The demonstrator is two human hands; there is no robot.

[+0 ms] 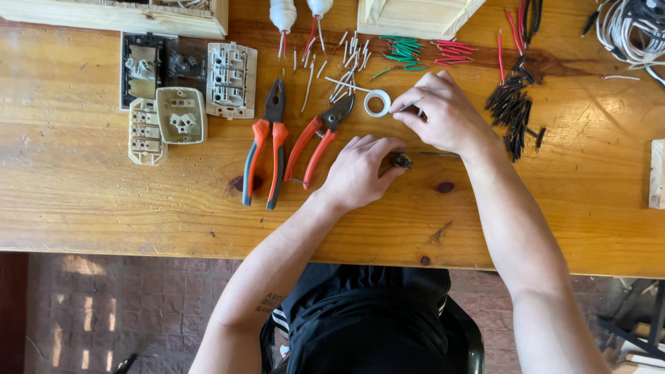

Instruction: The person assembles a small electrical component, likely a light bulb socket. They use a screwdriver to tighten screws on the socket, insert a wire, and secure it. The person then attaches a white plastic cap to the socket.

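Left hand (357, 173) pins a small dark-handled tool (402, 161) on the wooden workbench (83, 187); right hand (443, 114) pinches a thin pale strip (410, 105) beside the white tape roll (377, 103); keeping the strip taut seems wise

One view only, head cam, worn by the person, looking almost straight down onto a wooden bench (83, 208). Cam sits above the near edge: bench fills the top two thirds, its front edge runs across the frame approx. level, brick floor (138, 312) and the person's lap show below. Both forearms enter from the bottom, so the view faces away from the body, far side of the bench at top. Fairly near, arm's reach; bench ends cut off left and right. No 2nd view, so no shared area.
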